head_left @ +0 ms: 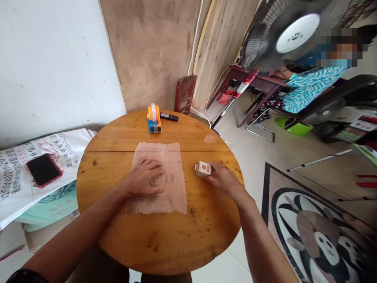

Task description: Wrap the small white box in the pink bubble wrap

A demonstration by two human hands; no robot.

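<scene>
A sheet of bubble wrap [169,192] lies flat on the round wooden table [153,251]. My left hand [146,177] rests on the sheet with its fingers spread, holding nothing. To the right of the sheet, a small white box [203,168] with a red mark is on or just above the tabletop. My right hand [223,179] grips its right end between thumb and fingers; part of the fingers is hidden behind the box.
Near the table's far edge stands an orange and blue tape dispenser [154,120], beside a small black object [169,116]. A phone [44,169] lies on white sacks to the left. A large fan [282,35] and a seated person [309,88] are at the right.
</scene>
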